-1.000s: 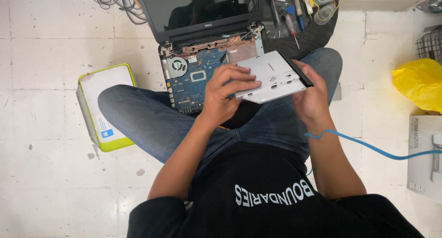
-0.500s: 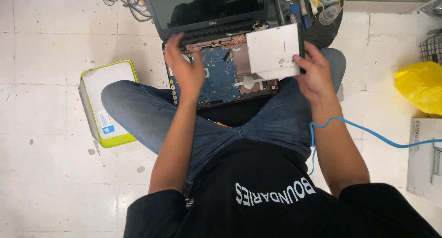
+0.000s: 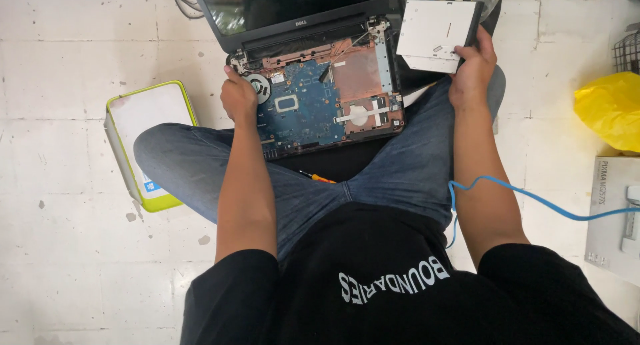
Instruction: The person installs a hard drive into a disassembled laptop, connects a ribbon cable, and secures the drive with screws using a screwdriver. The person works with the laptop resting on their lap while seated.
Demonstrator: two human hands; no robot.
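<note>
Item: opened laptop (image 3: 320, 98) on my lap — left hand (image 3: 239, 95) fingers clamped on its edge, steadying; right hand (image 3: 471, 68) fingers grip the optical drive (image 3: 433, 26), held clear.

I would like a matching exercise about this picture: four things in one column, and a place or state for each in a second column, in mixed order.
Things:
1. flat white drive
2. opened laptop
3. white box with green edge
4. yellow bag

Places or states:
A. on the floor, beside the person's left knee
B. held in the right hand, off to the laptop's side
C. on the floor at the right edge of the view
D. on the lap, circuit board bare, left hand at its edge

Pairs: 1-B, 2-D, 3-A, 4-C
</note>
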